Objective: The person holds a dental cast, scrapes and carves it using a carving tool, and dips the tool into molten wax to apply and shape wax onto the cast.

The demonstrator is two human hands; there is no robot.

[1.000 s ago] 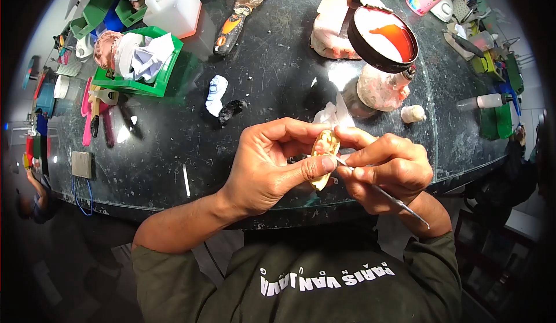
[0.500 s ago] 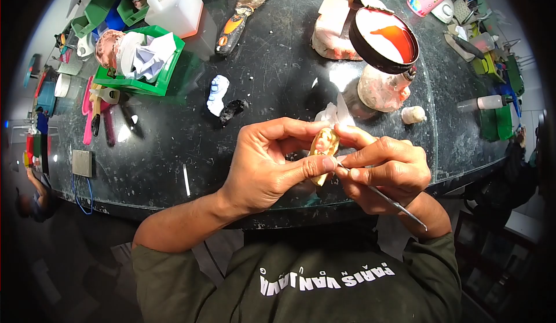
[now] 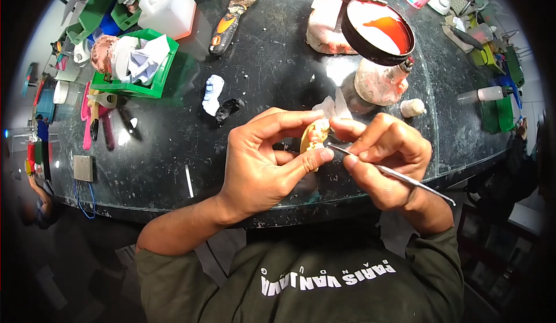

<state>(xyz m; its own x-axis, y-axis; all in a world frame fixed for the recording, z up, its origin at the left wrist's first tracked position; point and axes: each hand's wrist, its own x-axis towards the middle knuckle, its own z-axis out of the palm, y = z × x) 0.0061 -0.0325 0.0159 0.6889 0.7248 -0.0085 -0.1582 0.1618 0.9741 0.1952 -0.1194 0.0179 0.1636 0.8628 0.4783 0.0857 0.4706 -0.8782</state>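
Between the thumb and fingers of my left hand (image 3: 255, 158) is a small yellowish dental cast (image 3: 314, 138) with pinkish patches and teeth, held above the front edge of the table. My right hand (image 3: 391, 164) pinches a slim metal dental carver (image 3: 405, 178) like a pen. One tip of the carver is right at the cast, close to my left thumb; the other end, bent, points toward my right forearm. My right index finger reaches to the far side of the cast. A crumpled white tissue (image 3: 336, 105) lies just behind both hands.
A round tin with red wax (image 3: 387, 35) leans above a glass burner (image 3: 379, 84), with a small white pot (image 3: 412, 107) beside it. Farther left are a white-and-blue moulded piece (image 3: 212, 94), a black lump (image 3: 230, 110), a scraper (image 3: 234, 25), a green bin (image 3: 136, 90) and a plastic jug (image 3: 167, 11).
My right hand has turned and the carver lies flatter, its rear end swung up and to the right. The cast and my left hand have shifted slightly left.
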